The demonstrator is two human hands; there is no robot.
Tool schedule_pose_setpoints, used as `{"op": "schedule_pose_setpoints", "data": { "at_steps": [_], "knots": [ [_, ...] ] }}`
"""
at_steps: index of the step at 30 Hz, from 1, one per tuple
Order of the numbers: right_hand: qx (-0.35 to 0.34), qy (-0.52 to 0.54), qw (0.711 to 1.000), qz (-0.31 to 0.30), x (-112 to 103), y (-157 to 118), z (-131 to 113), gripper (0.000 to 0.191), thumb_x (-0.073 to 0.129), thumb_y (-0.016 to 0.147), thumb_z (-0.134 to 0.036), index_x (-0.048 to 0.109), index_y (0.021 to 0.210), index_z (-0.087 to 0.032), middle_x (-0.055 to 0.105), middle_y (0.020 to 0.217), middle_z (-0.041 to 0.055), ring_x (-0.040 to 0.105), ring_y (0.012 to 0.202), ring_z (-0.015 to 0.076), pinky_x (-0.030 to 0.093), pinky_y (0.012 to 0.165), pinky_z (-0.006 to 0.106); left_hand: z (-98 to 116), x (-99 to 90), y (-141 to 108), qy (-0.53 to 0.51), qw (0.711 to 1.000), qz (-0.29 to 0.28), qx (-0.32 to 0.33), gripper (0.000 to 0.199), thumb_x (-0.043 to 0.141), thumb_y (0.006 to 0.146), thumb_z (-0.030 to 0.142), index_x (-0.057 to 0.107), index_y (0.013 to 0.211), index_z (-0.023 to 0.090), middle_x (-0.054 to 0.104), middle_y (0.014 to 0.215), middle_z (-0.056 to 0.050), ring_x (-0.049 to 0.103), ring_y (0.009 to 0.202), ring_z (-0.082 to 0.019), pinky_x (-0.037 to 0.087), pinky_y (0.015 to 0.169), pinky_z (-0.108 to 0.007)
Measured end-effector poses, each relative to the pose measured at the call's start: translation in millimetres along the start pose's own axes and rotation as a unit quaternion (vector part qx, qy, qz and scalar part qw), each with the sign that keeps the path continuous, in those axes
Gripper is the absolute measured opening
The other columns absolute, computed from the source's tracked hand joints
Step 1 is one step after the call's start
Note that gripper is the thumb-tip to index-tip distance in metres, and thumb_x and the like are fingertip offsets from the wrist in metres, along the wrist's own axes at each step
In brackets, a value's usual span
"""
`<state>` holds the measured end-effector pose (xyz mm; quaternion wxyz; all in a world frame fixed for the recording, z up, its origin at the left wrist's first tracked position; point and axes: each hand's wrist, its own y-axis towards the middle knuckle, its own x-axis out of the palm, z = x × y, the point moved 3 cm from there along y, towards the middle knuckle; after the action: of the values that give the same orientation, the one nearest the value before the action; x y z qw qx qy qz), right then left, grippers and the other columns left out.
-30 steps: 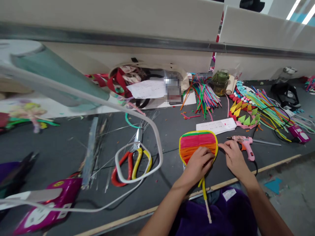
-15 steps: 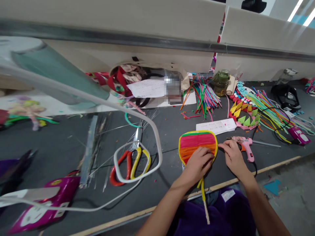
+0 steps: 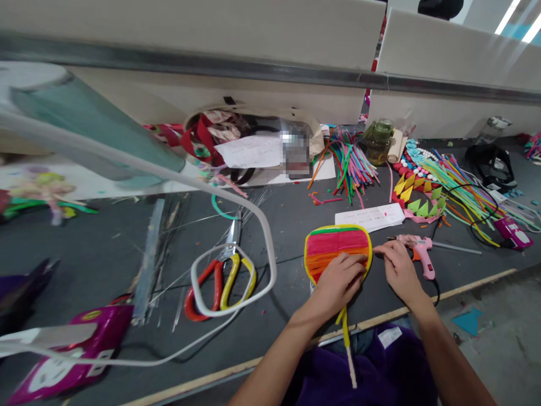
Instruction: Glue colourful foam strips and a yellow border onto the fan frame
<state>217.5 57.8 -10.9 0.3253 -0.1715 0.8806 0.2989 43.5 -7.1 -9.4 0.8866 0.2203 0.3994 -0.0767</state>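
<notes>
- One fan-shaped panel (image 3: pixel 333 242) is laid on the grey surface (image 3: pixel 291 214), near the front edge.
- Almost nothing has been changed over the last second: panel and fingers are kept in place, only the view being shifted slightly. A steadying hold is suggested by this.
- The panel is rimmed in yellow and banded in green, pink and orange from the top down; its yellow stem (image 3: pixel 346 330), pale at the tip, is extended past the surface's edge.
- Its lower part is covered by the left hand (image 3: pixel 340 279), laid across with fingers bent; whether a grip is applied cannot be told.
- The right hand (image 3: pixel 397 268) is pointed, index first, at the right rim; contact or a pinch cannot be confirmed.
- A pink glue gun (image 3: pixel 420 248) is placed just beside the right hand; folded paper (image 3: pixel 367 217) is set just beyond the panel.
</notes>
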Motion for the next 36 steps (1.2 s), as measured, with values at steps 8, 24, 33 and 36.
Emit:
{"op": "schedule_pose_setpoints", "data": {
  "at_steps": [8,24,33,36],
  "knots": [
    [0.035,0.024,0.999,0.023,1.0,-5.6,-3.8,0.036,0.038,0.091,-0.005,0.063,0.111,-0.022,0.063,0.099,0.0082,0.058,0.094,0.0232,0.049,0.085,0.038,5.2,-9.6,8.2,0.028,0.998,-0.045,0.027,0.024,0.054,0.086,0.005,0.064,0.101,0.022,0.069,0.119,-0.006,0.057,0.098,-0.021,0.05,0.085,-0.035],
    [0.005,-0.075,0.997,-0.031,9.9,-2.7,-3.2,0.05,0.039,0.087,0.001,0.066,0.122,-0.022,0.056,0.098,0.0102,0.052,0.095,0.0255,0.051,0.081,0.039,5.0,-10.9,8.0,0.079,0.993,-0.078,0.052,0.021,0.052,0.09,0.009,0.064,0.101,0.022,0.066,0.125,-0.007,0.056,0.097,-0.022,0.051,0.082,-0.035],
    [0.008,-0.058,0.998,-0.032,13.2,-4.5,0.4,0.048,0.04,0.087,0.001,0.07,0.117,-0.021,0.056,0.098,0.0103,0.052,0.096,0.0252,0.051,0.081,0.039,1.7,-8.3,6.0,0.078,0.992,-0.083,0.046,0.022,0.051,0.092,0.011,0.063,0.106,0.022,0.067,0.127,-0.006,0.055,0.098,-0.022,0.051,0.085,-0.036],
    [0.022,-0.004,1.0,0.007,7.9,-4.3,2.5,0.049,0.038,0.088,0.002,0.069,0.119,-0.022,0.057,0.098,0.0093,0.053,0.096,0.024,0.051,0.084,0.039,1.9,-8.5,5.7,0.075,0.993,-0.079,0.045,0.021,0.052,0.092,0.011,0.064,0.105,0.022,0.067,0.125,-0.007,0.056,0.097,-0.022,0.051,0.084,-0.035]
  ]
}}
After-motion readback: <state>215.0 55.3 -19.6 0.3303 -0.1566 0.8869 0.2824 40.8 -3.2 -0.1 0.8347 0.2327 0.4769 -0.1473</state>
